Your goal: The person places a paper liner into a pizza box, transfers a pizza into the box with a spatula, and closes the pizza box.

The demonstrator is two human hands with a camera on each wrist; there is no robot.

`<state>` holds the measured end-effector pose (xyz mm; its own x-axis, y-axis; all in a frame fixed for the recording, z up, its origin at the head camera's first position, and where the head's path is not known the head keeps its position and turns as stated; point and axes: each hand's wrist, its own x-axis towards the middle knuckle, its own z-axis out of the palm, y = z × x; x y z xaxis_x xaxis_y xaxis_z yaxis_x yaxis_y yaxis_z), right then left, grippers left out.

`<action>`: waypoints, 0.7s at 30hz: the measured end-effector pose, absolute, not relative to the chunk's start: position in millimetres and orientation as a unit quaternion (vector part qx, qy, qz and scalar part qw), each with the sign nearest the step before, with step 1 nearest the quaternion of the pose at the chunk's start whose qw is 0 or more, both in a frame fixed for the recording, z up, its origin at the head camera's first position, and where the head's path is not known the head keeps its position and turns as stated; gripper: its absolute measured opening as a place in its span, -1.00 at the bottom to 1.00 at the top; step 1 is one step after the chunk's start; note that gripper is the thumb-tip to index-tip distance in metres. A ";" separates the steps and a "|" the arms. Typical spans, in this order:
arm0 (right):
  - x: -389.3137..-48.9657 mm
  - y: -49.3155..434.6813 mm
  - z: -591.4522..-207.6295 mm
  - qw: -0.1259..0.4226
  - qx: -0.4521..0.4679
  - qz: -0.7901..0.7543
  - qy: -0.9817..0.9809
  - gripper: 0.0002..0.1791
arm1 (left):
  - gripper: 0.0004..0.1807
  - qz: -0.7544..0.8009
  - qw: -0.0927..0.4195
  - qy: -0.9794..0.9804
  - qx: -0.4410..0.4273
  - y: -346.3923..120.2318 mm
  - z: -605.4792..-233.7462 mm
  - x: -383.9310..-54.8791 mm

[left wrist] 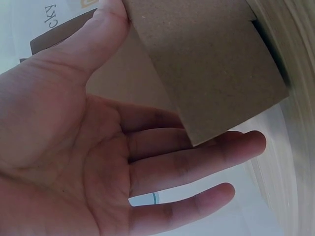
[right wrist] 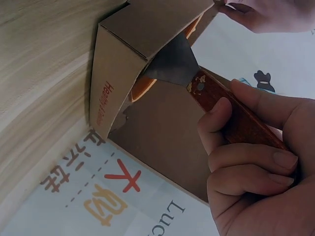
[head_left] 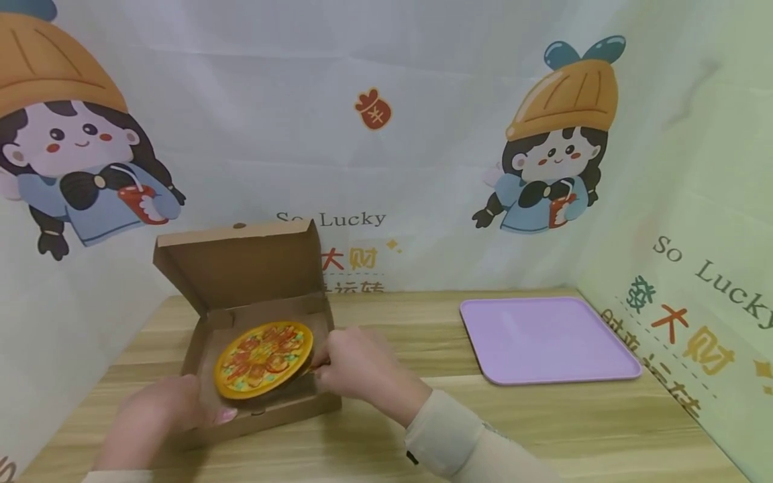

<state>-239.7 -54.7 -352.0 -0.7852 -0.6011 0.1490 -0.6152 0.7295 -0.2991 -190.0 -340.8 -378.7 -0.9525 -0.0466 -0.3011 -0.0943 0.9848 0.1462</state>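
Observation:
A toy-looking pizza (head_left: 264, 360) with a yellow rim lies tilted inside an open cardboard pizza box (head_left: 266, 424), its right side raised. My right hand (head_left: 362, 365) grips the reddish wooden handle (right wrist: 238, 115) of a spatula. In the right wrist view, the metal blade (right wrist: 174, 64) reaches over the box wall towards the pizza's edge; its tip is hidden. My left hand (head_left: 160, 409) is at the box's front left corner. There the thumb rests on the front wall, and the other fingers extend, nearly straight, beside the cardboard corner (left wrist: 211, 73) in the left wrist view.
A lilac tray (head_left: 549, 341) lies to the right on the wood-grain table (head_left: 410, 429). The box lid (head_left: 241, 268) stands raised at the back, near a printed cloth backdrop (head_left: 423, 168) that also runs along both sides.

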 end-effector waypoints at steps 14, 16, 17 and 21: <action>-242.5 -54.3 -342.3 -0.025 0.312 0.176 -0.933 -0.93 | 0.08 0.082 0.146 0.985 -0.036 -339.5 -376.8 -190.1; -243.0 -53.6 -340.4 -0.019 0.316 0.184 -0.930 -0.92 | 0.09 0.082 0.150 0.985 -0.036 -339.8 -376.9 -189.8; -243.0 -53.4 -339.4 -0.014 0.317 0.190 -0.929 -0.90 | 0.09 0.083 0.151 0.984 -0.036 -340.2 -377.3 -189.6; -241.6 -51.9 -333.8 0.011 0.314 0.203 -0.928 -0.79 | 0.08 0.086 0.148 0.985 -0.031 -341.2 -379.2 -189.2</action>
<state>-241.6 -51.9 -333.8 -0.8029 -0.5774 0.1482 -0.5865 0.7208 -0.3693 -189.2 -341.2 -379.2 -0.9545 -0.0357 -0.2961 -0.0864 0.9833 0.1603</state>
